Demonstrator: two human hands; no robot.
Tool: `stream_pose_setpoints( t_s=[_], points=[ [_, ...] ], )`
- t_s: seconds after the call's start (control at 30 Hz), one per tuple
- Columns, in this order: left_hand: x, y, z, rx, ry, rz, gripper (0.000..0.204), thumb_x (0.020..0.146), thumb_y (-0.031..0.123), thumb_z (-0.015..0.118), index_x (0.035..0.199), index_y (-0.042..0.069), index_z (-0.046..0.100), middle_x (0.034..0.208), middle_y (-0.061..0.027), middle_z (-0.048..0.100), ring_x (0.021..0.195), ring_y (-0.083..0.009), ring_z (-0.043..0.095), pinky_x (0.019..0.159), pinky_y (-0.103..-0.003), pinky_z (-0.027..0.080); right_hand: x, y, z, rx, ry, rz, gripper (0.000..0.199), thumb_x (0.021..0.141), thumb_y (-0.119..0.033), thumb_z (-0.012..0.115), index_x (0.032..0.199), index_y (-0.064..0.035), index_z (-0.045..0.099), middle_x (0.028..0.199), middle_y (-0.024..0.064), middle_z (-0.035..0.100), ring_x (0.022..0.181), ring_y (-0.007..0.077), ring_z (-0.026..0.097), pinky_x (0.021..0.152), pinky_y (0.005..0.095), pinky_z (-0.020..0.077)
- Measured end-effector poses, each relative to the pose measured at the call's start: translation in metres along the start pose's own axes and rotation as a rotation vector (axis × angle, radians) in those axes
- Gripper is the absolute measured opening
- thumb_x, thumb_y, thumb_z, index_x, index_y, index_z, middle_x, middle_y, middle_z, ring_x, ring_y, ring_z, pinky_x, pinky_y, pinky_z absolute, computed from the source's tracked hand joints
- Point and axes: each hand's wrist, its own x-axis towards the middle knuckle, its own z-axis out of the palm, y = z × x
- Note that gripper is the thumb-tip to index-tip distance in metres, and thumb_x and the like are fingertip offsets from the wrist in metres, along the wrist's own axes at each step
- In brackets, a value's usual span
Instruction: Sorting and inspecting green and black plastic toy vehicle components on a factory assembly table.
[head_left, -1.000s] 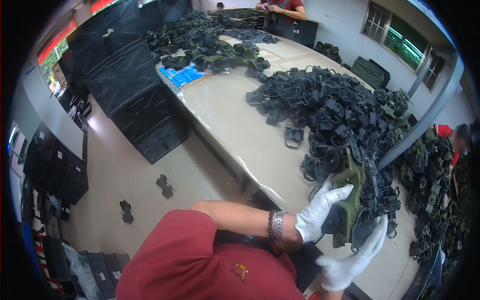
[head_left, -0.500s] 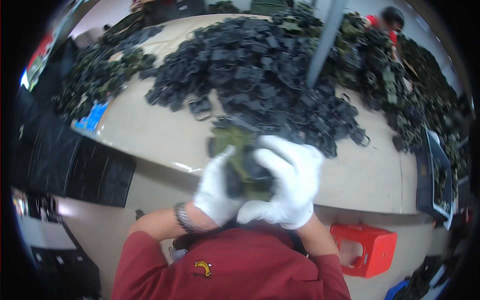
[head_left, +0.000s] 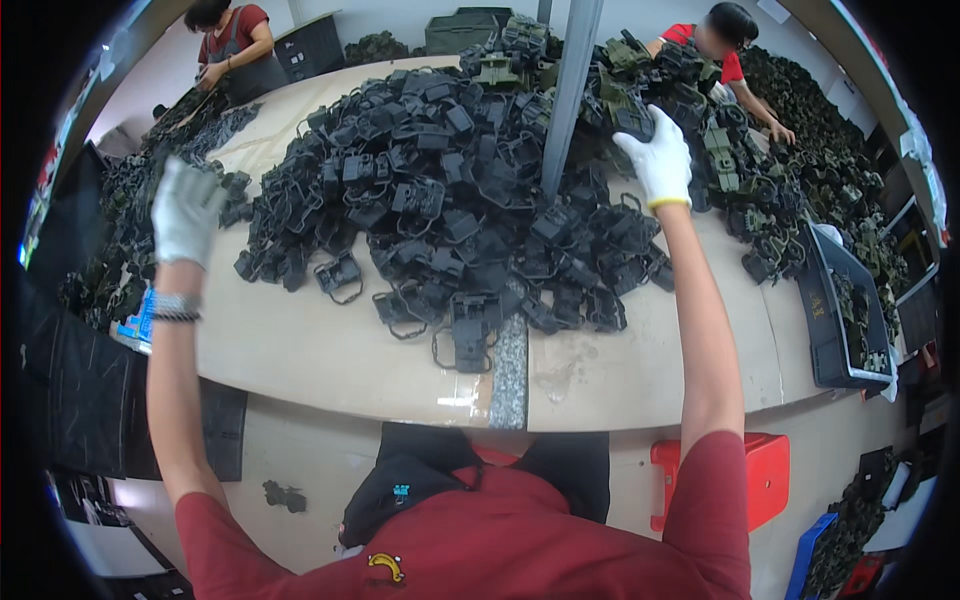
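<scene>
My left hand (head_left: 187,212), in a white glove, is stretched out over the left side of the table beside a heap of dark and olive-green plastic parts (head_left: 120,215). Its slightly blurred fingers point away from me with nothing visible in them. Far forward on the right, my white-gloved right hand (head_left: 657,160) has its thumb apart from the fingers, next to an olive-green moulded part (head_left: 630,117); I cannot tell whether they touch. Between my hands lies a large heap of dark grey plastic pieces (head_left: 420,190) that look like toy vehicle bodies. One dark piece (head_left: 468,335) sits near the front edge.
A grey metal post (head_left: 572,100) rises through the heap. One person (head_left: 235,45) works at the far left, another (head_left: 710,50) at the far right. A dark crate (head_left: 825,320) stands at the table's right end, and a red stool (head_left: 770,480) below it.
My hands were together in front of my chest around a green and dark part. Now they are wide apart, the left out to the left, the right far forward, and that part has left them.
</scene>
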Motion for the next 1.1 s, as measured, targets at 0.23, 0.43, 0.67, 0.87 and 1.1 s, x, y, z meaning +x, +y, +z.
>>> stream_pose_setpoints(
  t_s=[0.23,0.43,0.67,0.87,1.1],
  points=[
    [-0.141,-0.085,0.038,0.176,-0.28,-0.112,0.03,0.094,0.014,0.067,0.121,0.0,0.061,0.106,-0.0057,0.066,0.096,-0.0165,0.066,0.085,-0.03,0.052,0.056,0.013,0.072,0.005,-0.065,0.211,0.088,0.073,-0.051,0.082,0.147,-0.0205,0.046,0.133,0.0238,0.058,0.117,0.0438,0.059,0.098,0.051,0.0499],
    [-0.194,-0.103,0.058,0.228,-0.52,-0.229,0.026,0.094,0.011,0.068,0.117,0.0,0.062,0.105,-0.0059,0.069,0.097,-0.014,0.066,0.086,-0.026,0.05,0.044,0.07,0.058,0.464,0.159,0.15,0.07,0.082,-0.038,0.078,0.14,-0.0075,0.055,0.131,0.0243,0.062,0.119,0.0346,0.062,0.102,0.0387,0.0468],
    [-0.237,-0.121,0.095,0.166,-0.722,-0.335,0.022,0.096,0.011,0.064,0.115,0.001,0.062,0.107,-0.0077,0.068,0.098,-0.0166,0.068,0.083,-0.028,0.053,-0.049,0.127,-0.04,1.256,0.137,0.537,0.032,0.094,-0.016,0.062,0.122,-0.0015,0.068,0.12,0.0072,0.068,0.107,0.0161,0.063,0.094,0.0302,0.05],
    [-0.277,-0.131,0.127,0.027,-1.034,-0.57,0.044,0.1,0.035,0.059,0.121,-0.003,0.058,0.113,-0.0124,0.066,0.101,-0.0252,0.068,0.087,-0.036,0.054,-0.126,0.143,-0.128,1.427,0.141,0.565,0.045,0.093,-0.02,0.058,0.133,-0.0008,0.057,0.127,0.0098,0.062,0.115,0.021,0.062,0.1,0.0361,0.0512],
    [-0.322,-0.139,0.165,-0.023,-1.615,-0.697,0.109,0.081,0.089,0.034,0.156,0.01,0.028,0.145,-0.0273,0.047,0.115,-0.0611,0.055,0.091,-0.071,0.048,-0.195,0.048,-0.167,1.334,-0.637,-0.024,0.076,0.073,-0.046,0.082,0.128,0.0016,0.059,0.121,0.0228,0.063,0.111,0.0355,0.063,0.098,0.0468,0.0515]
  ],
)
